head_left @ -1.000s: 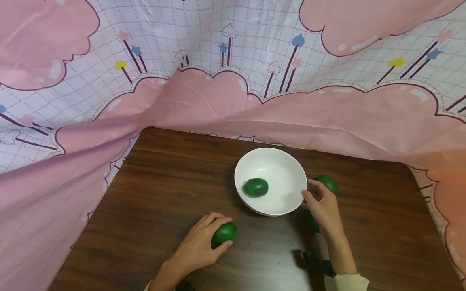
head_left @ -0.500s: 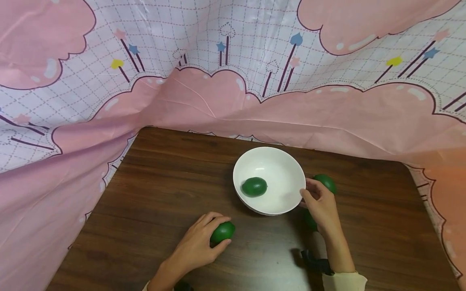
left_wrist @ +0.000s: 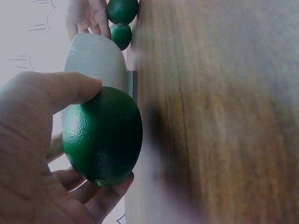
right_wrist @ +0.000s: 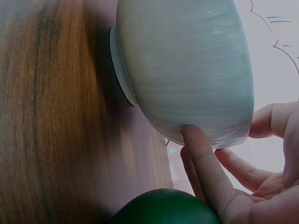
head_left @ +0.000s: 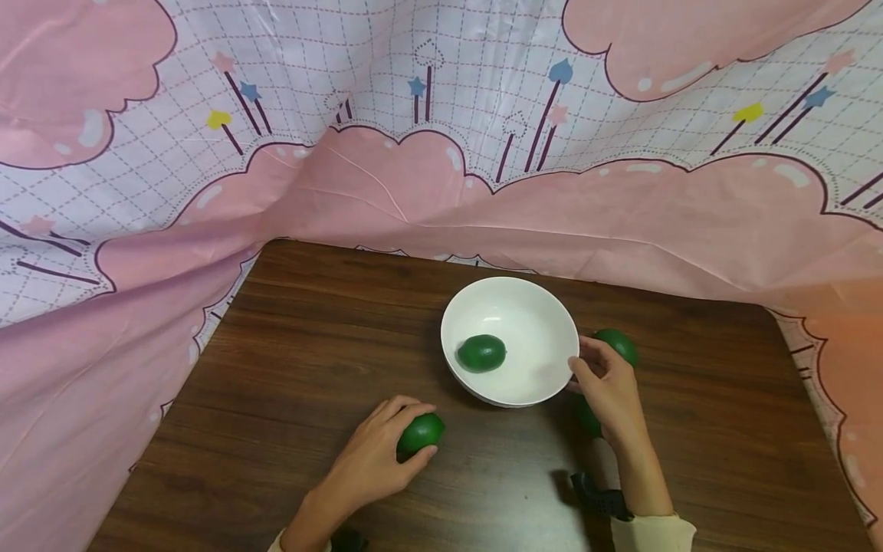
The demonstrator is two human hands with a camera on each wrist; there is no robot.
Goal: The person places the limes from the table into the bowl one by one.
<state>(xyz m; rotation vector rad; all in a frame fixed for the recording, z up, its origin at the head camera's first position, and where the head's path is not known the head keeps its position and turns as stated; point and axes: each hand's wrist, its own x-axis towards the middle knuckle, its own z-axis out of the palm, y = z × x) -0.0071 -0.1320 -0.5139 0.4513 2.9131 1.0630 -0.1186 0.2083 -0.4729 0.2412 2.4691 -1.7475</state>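
My left hand [head_left: 375, 456] grips a green lime [head_left: 421, 433], thumb on one side and fingers on the other, front left of the white bowl [head_left: 541, 337]. The left wrist view shows this lime [left_wrist: 103, 135] large, its stem nub facing the camera. Another lime [head_left: 481, 353] lies inside the bowl. With my right hand [head_left: 610, 391] I hold the bowl's right side: the thumb is at the rim and fingers [right_wrist: 201, 154] press the outer wall. The bowl's foot [right_wrist: 122, 70] rests on the table.
Two more limes lie right of the bowl: one lime [head_left: 616, 346] behind my right hand, another lime [head_left: 589, 418] partly hidden by it. A dark wood table [head_left: 310, 330] spreads beneath, with a pink patterned curtain [head_left: 414, 184] along its back and sides. A black strap [head_left: 600, 498] circles my right wrist.
My left hand, with the lime in its grip, has shifted slightly up and away from the table's front. The right hand and the bowl stay in place.
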